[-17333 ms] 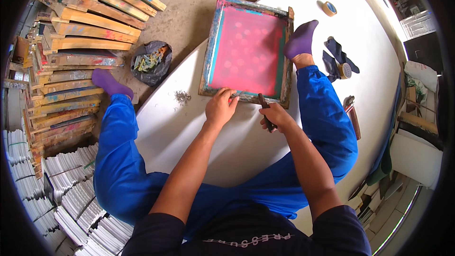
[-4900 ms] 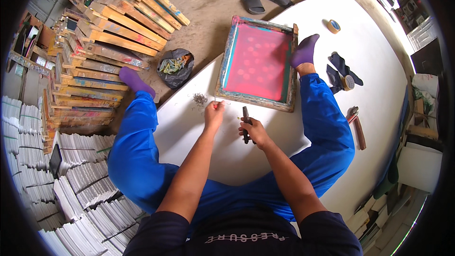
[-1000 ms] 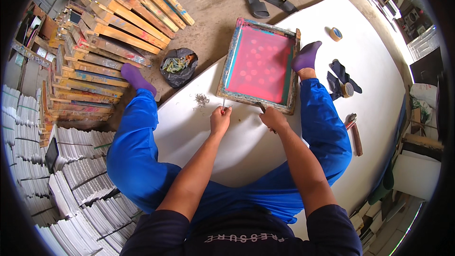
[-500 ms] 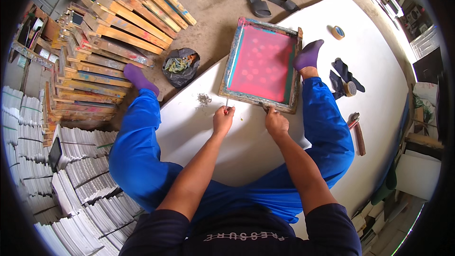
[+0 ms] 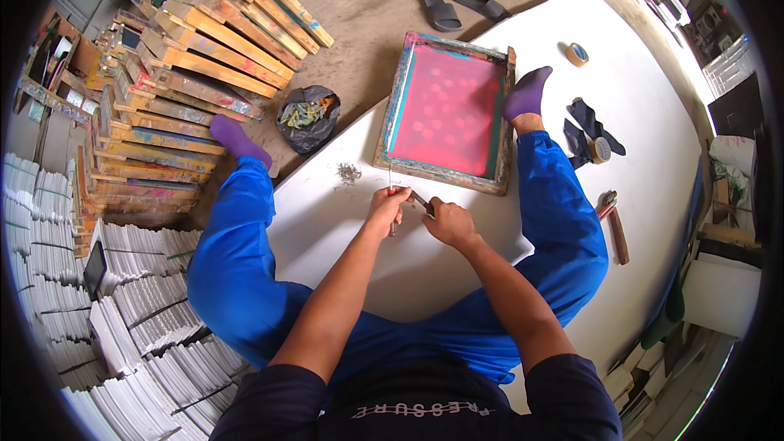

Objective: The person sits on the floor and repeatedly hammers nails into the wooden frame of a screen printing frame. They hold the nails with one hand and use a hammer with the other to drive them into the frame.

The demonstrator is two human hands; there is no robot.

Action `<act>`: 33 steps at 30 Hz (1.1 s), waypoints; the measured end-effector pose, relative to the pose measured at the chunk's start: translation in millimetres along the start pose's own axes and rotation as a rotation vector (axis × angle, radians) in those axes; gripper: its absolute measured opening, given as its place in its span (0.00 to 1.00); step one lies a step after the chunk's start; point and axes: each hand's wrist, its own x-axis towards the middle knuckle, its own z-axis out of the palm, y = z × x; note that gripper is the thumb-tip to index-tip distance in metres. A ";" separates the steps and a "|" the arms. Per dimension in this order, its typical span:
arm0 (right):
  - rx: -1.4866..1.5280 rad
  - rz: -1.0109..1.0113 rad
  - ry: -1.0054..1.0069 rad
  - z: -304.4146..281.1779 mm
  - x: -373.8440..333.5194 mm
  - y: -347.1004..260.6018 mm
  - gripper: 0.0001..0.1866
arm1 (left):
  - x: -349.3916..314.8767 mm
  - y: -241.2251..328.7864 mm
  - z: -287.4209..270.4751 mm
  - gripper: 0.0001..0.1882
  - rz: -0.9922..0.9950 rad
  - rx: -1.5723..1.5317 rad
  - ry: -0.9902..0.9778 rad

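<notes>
My left hand [image 5: 384,211] is closed around a slim screwdriver [image 5: 390,176], its thin metal shaft pointing at the near left corner of a screen printing frame [image 5: 441,180]. Dark metal pliers [image 5: 420,202] are gripped in my right hand [image 5: 449,222]. Their tip reaches the fingers of my left hand; whether something sits in the jaws is too small to tell. The frame has paint-stained wood and pink mesh with paler round spots, and lies flat on a white board [image 5: 343,237] between my legs. Small metal bits, like pulled staples [image 5: 349,173], are heaped left of it.
On the board's right lie tape rolls [image 5: 576,55], dark socks [image 5: 596,126] and a hammer-like tool [image 5: 618,237]. A black bag of scraps [image 5: 309,118] stands beyond the left edge. Stacked wooden frames [image 5: 155,143], paper stacks [image 5: 155,302] and slippers [image 5: 441,11] surround the board.
My right hand with the pliers has drawn back from the frame's near edge, leftward and toward me, to meet my left hand. The left hand has barely moved.
</notes>
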 end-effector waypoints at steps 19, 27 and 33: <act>0.997 0.408 -0.396 -28.8 9.6 55.0 0.25 | 37.2 -7.9 -75.5 0.18 0.288 0.825 0.767; 0.977 0.461 -0.436 -52.1 20.5 70.3 0.29 | 14.2 23.0 -65.8 0.20 0.180 0.800 0.854; 0.962 0.499 -0.530 -54.6 29.7 78.5 0.26 | 15.1 13.0 -37.2 0.19 0.288 0.782 0.736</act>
